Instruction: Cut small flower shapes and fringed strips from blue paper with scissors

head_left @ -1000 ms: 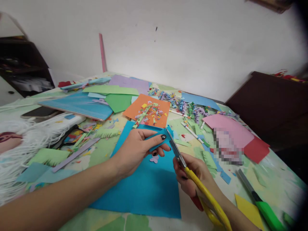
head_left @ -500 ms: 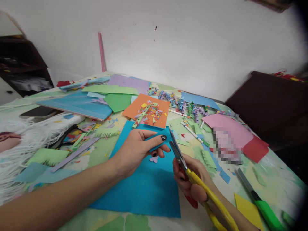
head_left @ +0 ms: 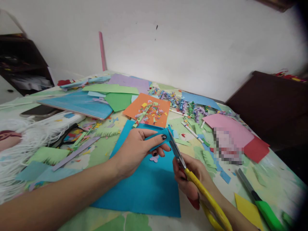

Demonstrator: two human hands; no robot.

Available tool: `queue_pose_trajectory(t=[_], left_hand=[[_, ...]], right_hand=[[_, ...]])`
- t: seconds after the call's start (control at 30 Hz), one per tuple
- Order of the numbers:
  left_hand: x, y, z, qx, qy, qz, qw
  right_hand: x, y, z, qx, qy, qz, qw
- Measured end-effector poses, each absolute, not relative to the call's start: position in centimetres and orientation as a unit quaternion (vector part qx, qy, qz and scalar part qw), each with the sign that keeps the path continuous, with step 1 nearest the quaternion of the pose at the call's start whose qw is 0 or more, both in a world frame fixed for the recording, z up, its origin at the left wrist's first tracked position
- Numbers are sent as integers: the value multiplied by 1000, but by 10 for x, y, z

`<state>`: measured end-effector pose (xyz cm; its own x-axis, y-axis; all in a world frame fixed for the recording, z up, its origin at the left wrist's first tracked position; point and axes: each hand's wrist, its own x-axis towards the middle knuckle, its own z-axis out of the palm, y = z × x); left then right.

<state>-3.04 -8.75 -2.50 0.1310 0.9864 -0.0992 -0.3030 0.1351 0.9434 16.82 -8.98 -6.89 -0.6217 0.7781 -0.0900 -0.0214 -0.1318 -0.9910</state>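
My left hand [head_left: 143,144] pinches a small folded piece of blue paper [head_left: 158,140] between thumb and fingers. In my right hand [head_left: 190,175] is a pair of scissors [head_left: 201,186] with yellow handles, its blades a little apart and pointing up at the right end of the folded piece. Whether the blades touch the paper I cannot tell. Below both hands lies a large blue sheet [head_left: 144,192], with a small lilac paper shape [head_left: 154,158] on it.
Behind the blue sheet, an orange sheet [head_left: 131,110] carries paper scraps and a green strip. A green-handled cutter [head_left: 267,208] and yellow paper [head_left: 247,208] lie at right. White yarn [head_left: 14,173], a phone [head_left: 38,110] and glasses [head_left: 68,134] are at left. Paper curls [head_left: 190,109] lie farther back.
The scissors' yellow handle has swung slightly to the left, and the blades have shifted a little at the folded paper's edge. My left hand has hardly moved.
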Motion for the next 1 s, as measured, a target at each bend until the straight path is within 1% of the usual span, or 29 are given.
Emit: queue_pose_trajectory(t=[0.2, 0.77, 1.0], left_hand=[[-30, -88, -23, 391, 419, 514, 639], [-31, -87, -24, 399, 415, 519, 632], [-31, -86, -25, 395, 413, 517, 636]], right_hand=[[166, -88, -63, -287, -582, 700, 297], [162, -91, -58, -293, -548, 725, 296], [166, -90, -66, -306, -581, 696, 291]])
